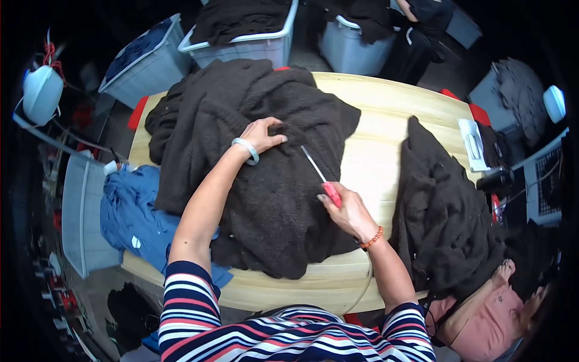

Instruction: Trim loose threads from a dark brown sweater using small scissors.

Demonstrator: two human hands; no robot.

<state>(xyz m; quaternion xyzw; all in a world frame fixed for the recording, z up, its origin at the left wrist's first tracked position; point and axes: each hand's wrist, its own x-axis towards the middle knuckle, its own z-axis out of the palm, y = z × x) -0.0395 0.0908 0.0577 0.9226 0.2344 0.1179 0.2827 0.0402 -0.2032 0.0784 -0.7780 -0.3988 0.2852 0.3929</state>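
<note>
A big dark brown fuzzy garment [265,181] is spread over the wooden table [374,120]. My left hand [263,135] presses down on it near its middle, fingers curled into the fabric; a pale bangle sits on that wrist. My right hand [347,211] grips a thin tool with a red handle [321,178], its metal tip pointing up-left over the garment toward my left hand. A beaded orange bracelet is on my right wrist.
A second dark brown heap [443,211] lies on the table's right side. Blue cloth [136,217] hangs off the left edge. Grey bins [241,36] of dark clothes stand behind the table. Another person in pink [488,317] sits at lower right.
</note>
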